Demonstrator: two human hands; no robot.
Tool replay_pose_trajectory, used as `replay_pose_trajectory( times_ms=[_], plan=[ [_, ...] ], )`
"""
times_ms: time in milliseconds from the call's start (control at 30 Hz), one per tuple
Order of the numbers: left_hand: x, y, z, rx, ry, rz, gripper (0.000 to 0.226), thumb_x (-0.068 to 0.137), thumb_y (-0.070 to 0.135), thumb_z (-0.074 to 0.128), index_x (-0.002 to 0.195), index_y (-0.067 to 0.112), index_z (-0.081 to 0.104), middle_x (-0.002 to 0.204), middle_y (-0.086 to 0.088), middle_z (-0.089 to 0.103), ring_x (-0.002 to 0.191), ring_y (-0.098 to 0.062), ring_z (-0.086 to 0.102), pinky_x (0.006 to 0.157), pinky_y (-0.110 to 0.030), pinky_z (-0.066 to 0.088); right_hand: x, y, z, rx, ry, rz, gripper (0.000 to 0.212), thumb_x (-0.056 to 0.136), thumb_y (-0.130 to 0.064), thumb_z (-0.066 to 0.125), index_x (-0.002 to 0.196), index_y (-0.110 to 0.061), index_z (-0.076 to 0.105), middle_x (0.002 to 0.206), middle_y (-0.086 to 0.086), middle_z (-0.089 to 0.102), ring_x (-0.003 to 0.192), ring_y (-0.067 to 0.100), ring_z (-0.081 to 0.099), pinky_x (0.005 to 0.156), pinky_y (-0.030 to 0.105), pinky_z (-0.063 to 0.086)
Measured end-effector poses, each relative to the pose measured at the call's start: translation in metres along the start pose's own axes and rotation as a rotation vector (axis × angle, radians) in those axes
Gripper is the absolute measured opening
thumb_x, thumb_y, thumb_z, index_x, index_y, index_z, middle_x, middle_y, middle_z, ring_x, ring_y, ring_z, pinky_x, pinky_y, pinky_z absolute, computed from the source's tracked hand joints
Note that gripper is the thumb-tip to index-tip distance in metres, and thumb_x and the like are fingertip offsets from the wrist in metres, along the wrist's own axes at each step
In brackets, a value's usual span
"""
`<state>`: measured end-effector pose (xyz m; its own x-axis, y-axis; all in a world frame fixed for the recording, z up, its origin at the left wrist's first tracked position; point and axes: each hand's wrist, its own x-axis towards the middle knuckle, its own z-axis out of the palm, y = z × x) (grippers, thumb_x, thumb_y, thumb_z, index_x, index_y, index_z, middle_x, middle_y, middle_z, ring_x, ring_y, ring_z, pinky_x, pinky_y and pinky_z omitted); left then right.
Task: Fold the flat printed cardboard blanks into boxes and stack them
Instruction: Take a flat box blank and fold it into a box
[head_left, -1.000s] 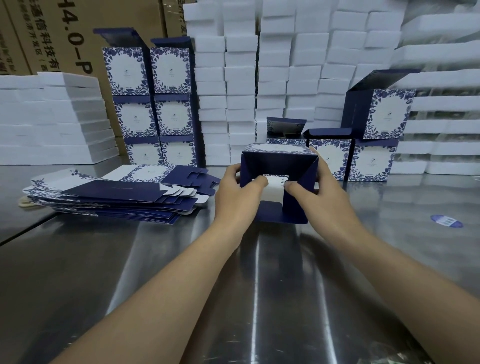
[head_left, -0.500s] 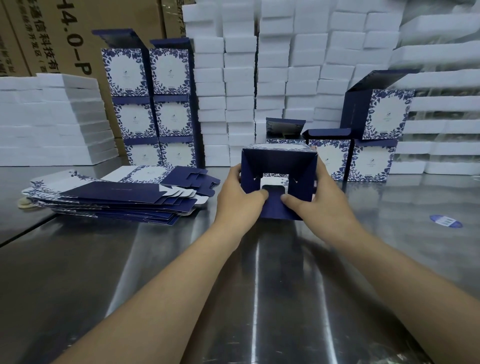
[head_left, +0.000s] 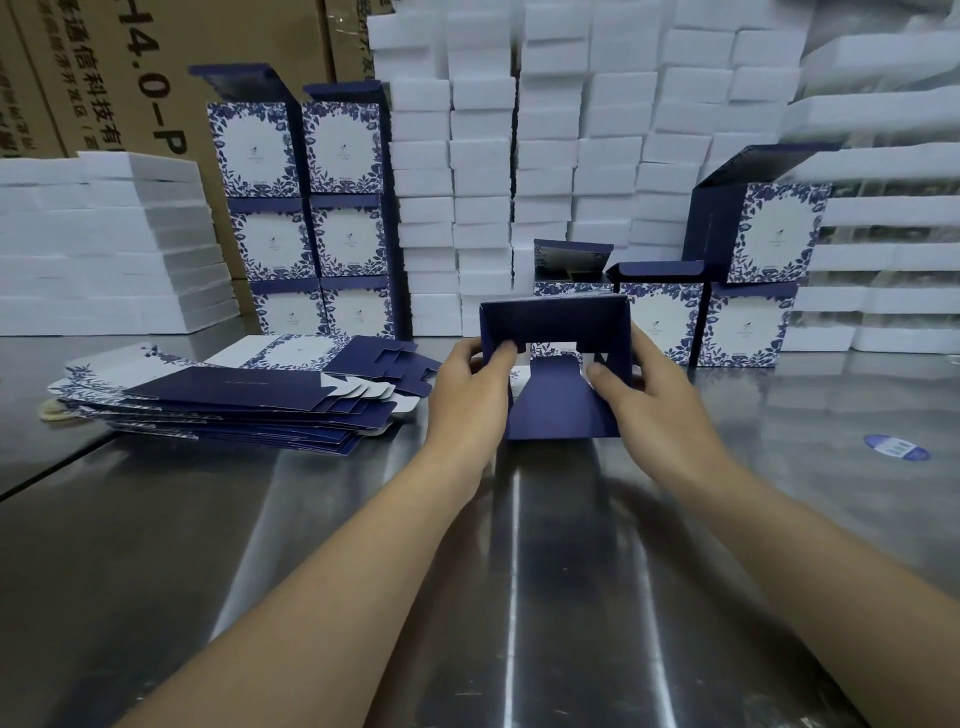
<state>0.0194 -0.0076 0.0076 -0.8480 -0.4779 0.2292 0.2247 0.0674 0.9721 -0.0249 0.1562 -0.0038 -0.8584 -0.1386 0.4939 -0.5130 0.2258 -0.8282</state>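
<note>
The light, creasable box (head_left: 558, 364) is gripped at both side walls by left hand (head_left: 470, 387) and right hand (head_left: 647, 395), best held near the folds.

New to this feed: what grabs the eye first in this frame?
Dead centre, the left hand and right hand each hold a side of a half-folded navy box, its open end toward the camera and a bottom flap sloping down to the steel table. Left of it lies a fanned pile of flat printed blanks; behind, finished floral boxes stand stacked against a wall of white foam blocks.
</note>
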Motion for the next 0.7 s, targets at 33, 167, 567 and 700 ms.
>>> replay_pose_trajectory(
  times_ms=[33, 167, 567, 700],
  plan=[
    [-0.0001, 0.0002, 0.0, -0.004, -0.006, 0.0, 0.024, 0.099, 0.04, 0.067, 0.119, 0.026, 0.07, 0.117, 0.002, 0.074, 0.111, -0.02, 0.07, 0.104, -0.047, 0.055, -0.0001, 0.0001, 0.0003, 0.015, -0.001, -0.001, 0.052, 0.103, -0.034, 0.064, 0.152, -0.044, 0.049, 0.125, -0.023, 0.07, 0.106, 0.0, 0.068, 0.096, 0.032, 0.057],
    [-0.0019, -0.0002, 0.0008, 0.008, -0.043, 0.022, 0.039, 0.093, 0.049, 0.076, 0.123, 0.026, 0.068, 0.12, 0.005, 0.074, 0.11, -0.015, 0.071, 0.1, -0.043, 0.058, -0.0018, 0.0013, 0.0016, 0.098, 0.016, 0.012, 0.052, 0.098, -0.053, 0.068, 0.146, -0.042, 0.052, 0.122, -0.024, 0.069, 0.1, -0.008, 0.068, 0.081, 0.021, 0.055],
    [-0.0065, -0.0017, 0.0029, 0.054, -0.014, 0.013, 0.045, 0.084, 0.065, 0.078, 0.111, 0.032, 0.063, 0.112, 0.011, 0.074, 0.101, -0.006, 0.071, 0.086, -0.03, 0.056, 0.0007, 0.0057, 0.0034, 0.115, 0.065, 0.064, 0.047, 0.097, -0.06, 0.064, 0.137, -0.04, 0.054, 0.123, -0.015, 0.066, 0.104, 0.0, 0.068, 0.089, 0.032, 0.058],
    [-0.0077, -0.0003, 0.0028, 0.012, -0.104, 0.0, 0.052, 0.086, 0.053, 0.082, 0.127, 0.027, 0.064, 0.119, 0.008, 0.075, 0.105, -0.009, 0.073, 0.089, -0.031, 0.06, -0.0018, 0.0028, 0.0018, 0.177, 0.004, 0.057, 0.043, 0.097, -0.053, 0.069, 0.136, -0.039, 0.058, 0.119, -0.019, 0.071, 0.101, -0.003, 0.071, 0.079, 0.018, 0.057]
  ],
)
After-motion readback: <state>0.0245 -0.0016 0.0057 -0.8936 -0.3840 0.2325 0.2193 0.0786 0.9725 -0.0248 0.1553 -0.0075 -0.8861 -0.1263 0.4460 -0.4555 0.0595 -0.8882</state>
